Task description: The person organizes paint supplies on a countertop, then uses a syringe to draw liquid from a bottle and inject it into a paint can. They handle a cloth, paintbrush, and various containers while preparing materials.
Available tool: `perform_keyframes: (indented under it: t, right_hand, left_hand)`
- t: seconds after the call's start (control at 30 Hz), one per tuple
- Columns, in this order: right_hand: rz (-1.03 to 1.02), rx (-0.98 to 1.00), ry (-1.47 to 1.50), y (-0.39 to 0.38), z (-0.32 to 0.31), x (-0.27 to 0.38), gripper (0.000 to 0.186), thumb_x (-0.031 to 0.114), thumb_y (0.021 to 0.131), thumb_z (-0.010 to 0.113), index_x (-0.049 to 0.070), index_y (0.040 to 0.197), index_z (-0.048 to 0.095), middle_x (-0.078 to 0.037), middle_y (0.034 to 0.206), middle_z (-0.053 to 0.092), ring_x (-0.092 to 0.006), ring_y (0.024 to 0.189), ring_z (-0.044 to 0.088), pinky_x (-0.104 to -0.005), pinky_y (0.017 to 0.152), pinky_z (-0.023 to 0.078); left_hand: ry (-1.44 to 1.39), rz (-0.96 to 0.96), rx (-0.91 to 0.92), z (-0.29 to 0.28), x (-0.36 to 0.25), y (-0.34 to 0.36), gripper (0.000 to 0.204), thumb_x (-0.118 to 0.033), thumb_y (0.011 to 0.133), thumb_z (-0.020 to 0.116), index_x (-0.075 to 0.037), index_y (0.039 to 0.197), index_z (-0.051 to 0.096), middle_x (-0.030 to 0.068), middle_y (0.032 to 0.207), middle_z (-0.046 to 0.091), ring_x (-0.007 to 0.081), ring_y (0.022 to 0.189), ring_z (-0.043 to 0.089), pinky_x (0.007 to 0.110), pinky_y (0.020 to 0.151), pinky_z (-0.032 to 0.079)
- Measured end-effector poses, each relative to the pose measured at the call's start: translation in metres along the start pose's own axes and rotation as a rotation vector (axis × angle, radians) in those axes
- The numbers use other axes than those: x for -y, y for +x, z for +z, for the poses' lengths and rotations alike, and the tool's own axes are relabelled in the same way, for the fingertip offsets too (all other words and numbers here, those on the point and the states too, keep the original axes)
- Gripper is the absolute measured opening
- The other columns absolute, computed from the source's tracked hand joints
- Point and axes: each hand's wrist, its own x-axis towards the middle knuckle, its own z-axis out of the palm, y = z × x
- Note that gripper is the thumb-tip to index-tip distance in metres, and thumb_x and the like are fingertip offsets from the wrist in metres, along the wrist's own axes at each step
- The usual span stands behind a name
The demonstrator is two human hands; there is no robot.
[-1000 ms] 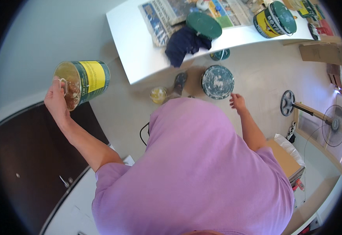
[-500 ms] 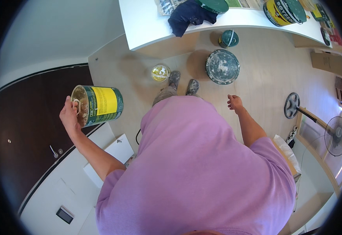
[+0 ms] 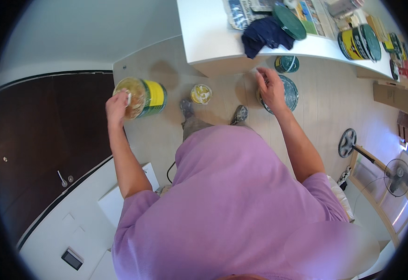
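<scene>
My left hand (image 3: 116, 108) is closed round the white grip of a dark green paint bucket (image 3: 155, 95) with a yellow label. The bucket hangs tilted at the left, its brownish, smeared top turned toward my hand. Nothing is held in my right hand (image 3: 272, 88), whose fingers are bent and apart. From this view it overlaps a large round dark green bucket (image 3: 291, 95) on the floor, spotted with white; whether they touch I cannot tell. Between my hands, near my feet, stands a small tub (image 3: 201, 94) with yellow and white stuff inside.
Ahead is a white counter (image 3: 204, 37) bearing a dark blue cloth (image 3: 265, 36), a green lid (image 3: 290, 22), newspapers and another paint bucket (image 3: 360, 43). A small green bucket (image 3: 286, 64) sits beneath its edge. A dark door (image 3: 50, 144) lies left, a fan (image 3: 398, 177) right.
My left hand has carried the paint bucket forward and rightward. My right hand has swung forward to the large floor bucket, its fingers spreading. The view has shifted, and my feet have moved apart.
</scene>
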Motion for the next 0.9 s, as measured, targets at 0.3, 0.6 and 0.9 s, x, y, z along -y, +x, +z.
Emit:
perform_keyframes:
  t: [0.3,0.6,0.9]
  right_hand:
    - [-0.238,-0.077,-0.247,0.158,0.173,0.049,0.053,0.02,0.09,0.077,0.008,0.139,0.058,-0.024,0.142,0.053,-0.0441,0.131,0.051,-0.0491,0.11,0.045]
    - [-0.258,0.129,-0.603,0.176,0.207,0.037,0.052,0.019,0.091,0.068,-0.002,0.138,0.06,-0.029,0.148,0.051,-0.0483,0.138,0.047,-0.0539,0.115,0.038]
    - [-0.219,0.172,-0.607,0.175,0.205,0.032,0.056,0.031,0.093,0.068,-0.012,0.129,0.061,-0.038,0.143,0.049,-0.0514,0.136,0.047,-0.0575,0.115,0.038]
  left_hand:
    - [0.429,-0.087,0.476,0.165,0.17,0.207,0.04,-0.042,0.097,0.063,-0.004,0.104,0.073,0.0132,0.094,0.073,0.0296,0.092,0.068,0.041,0.084,0.052]
    - [0.638,-0.053,0.705,0.333,0.356,0.357,0.053,-0.047,0.092,0.061,-0.005,0.122,0.071,0.0257,0.114,0.073,0.0418,0.11,0.07,0.051,0.096,0.055]
    - [0.525,0.025,0.969,0.403,0.451,0.394,0.076,-0.068,0.098,0.047,-0.017,0.154,0.05,0.0236,0.146,0.058,0.0427,0.134,0.056,0.048,0.112,0.045]
